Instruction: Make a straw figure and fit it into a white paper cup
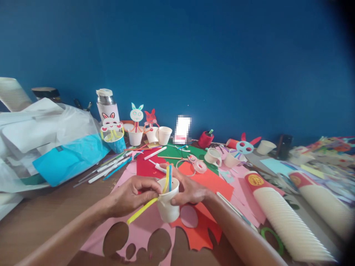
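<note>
A white paper cup (168, 210) stands upright in front of me. My right hand (191, 187) is wrapped round its right side, thumb on the near wall. My left hand (135, 195) is closed at the cup's left rim, pinching a yellow pipe cleaner (142, 211) whose fuzzy end sticks out down to the left. Above the cup's mouth rise another yellow length (167, 177) and a blue pipe cleaner (170, 179). Whether the two yellow lengths are one piece is hidden by my fingers. Pink paper (95, 236) with cut-out holes and orange-red paper (205, 229) lie beneath.
Stacked paper cups (288, 218) lie at right beside a green tape roll (271, 240). Finished rabbit-faced cups (135, 137) line the back near a flask (107, 107). Markers (112, 166) and a plastic bag (63, 144) are at left. A tape roll (200, 166) lies beyond my hands.
</note>
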The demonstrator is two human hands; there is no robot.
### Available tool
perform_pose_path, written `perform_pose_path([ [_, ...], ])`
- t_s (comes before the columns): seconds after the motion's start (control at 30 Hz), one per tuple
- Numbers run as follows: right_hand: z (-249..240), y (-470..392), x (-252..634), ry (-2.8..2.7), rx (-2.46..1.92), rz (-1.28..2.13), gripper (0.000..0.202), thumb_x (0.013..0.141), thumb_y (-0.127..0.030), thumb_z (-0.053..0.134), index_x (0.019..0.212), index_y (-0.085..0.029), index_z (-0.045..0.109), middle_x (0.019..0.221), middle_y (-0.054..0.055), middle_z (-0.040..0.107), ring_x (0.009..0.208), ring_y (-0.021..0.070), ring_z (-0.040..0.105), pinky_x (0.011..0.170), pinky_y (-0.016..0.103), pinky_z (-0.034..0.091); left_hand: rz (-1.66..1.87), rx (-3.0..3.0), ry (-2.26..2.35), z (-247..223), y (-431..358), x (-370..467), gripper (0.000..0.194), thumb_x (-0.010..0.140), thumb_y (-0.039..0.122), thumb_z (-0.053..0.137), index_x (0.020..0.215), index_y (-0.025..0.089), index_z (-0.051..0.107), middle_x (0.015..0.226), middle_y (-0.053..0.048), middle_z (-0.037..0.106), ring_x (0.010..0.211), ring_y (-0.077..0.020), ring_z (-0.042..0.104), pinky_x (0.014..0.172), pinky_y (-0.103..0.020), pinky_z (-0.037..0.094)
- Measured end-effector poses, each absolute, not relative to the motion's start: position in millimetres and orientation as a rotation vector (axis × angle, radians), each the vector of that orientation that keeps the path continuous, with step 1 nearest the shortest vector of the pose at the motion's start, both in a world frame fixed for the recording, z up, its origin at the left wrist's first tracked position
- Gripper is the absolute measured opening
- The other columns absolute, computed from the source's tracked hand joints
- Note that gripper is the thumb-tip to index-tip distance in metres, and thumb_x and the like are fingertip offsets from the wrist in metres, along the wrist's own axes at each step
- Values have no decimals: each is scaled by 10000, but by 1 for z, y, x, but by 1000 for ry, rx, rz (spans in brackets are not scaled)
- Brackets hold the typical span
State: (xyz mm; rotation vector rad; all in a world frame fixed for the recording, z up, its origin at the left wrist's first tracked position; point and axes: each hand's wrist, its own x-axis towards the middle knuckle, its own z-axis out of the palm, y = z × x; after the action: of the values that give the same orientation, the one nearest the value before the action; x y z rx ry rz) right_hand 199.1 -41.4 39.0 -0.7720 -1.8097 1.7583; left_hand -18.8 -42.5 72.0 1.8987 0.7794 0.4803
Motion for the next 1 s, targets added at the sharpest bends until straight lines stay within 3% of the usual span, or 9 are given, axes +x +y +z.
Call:
perform_pose_path([
  [0.13,39,-41,201,-1843,-773,1726,953,646,-319,725,1375,-235,117,936,25,546,780,150,529,682,276,431,503,1872,794,68,-43,-18,172,803,268,497,808,167,636,758,-5,616,654,-102,513,622,-208,402],
  [0.23,40,-40,206,-1837,-785,1664,996,637,-310,726,1388,-234,77,1052,61,537,896,190,529,769,321,425,569,1768,819,68,-40,-21,169,789,303,525,857,166,599,838,-15,596,608,-87,517,581,-212,418],
  [0.33,43,-39,211,-1839,-850,1568,1001,642,-276,712,1396,-225,56,1124,81,522,1004,222,500,842,355,399,705,1741,878,70,-35,-25,266,798,370,505,665,142,537,751,-13,553,570,-79,499,551,-211,406],
  [0.43,46,-39,213,-1881,-965,1446,1002,633,-219,695,1400,-216,50,1132,79,517,1017,222,493,859,360,393,612,1718,973,69,-31,-26,364,795,430,489,572,143,494,563,11,501,527,-86,470,522,-207,375],
  [0.67,55,-47,203,-2014,-1182,1232,937,650,-164,626,1403,-235,72,1008,40,571,795,160,552,716,296,453,298,1468,901,59,-34,-15,349,745,467,534,689,126,579,577,-6,579,514,-106,509,505,-220,377],
  [0.83,59,-51,198,-2089,-1188,1086,925,646,-174,622,1401,-215,88,937,33,584,792,167,554,721,299,444,302,1313,888,56,-36,-12,289,711,413,585,711,125,569,676,-39,646,541,-116,563,543,-239,398],
  [1.0,60,-50,200,-2023,-1188,1226,937,642,-164,620,1399,-237,73,942,22,576,748,145,557,666,268,457,299,1248,805,52,-36,-14,214,722,336,574,678,132,525,591,-18,627,454,-88,533,480,-209,342],
])
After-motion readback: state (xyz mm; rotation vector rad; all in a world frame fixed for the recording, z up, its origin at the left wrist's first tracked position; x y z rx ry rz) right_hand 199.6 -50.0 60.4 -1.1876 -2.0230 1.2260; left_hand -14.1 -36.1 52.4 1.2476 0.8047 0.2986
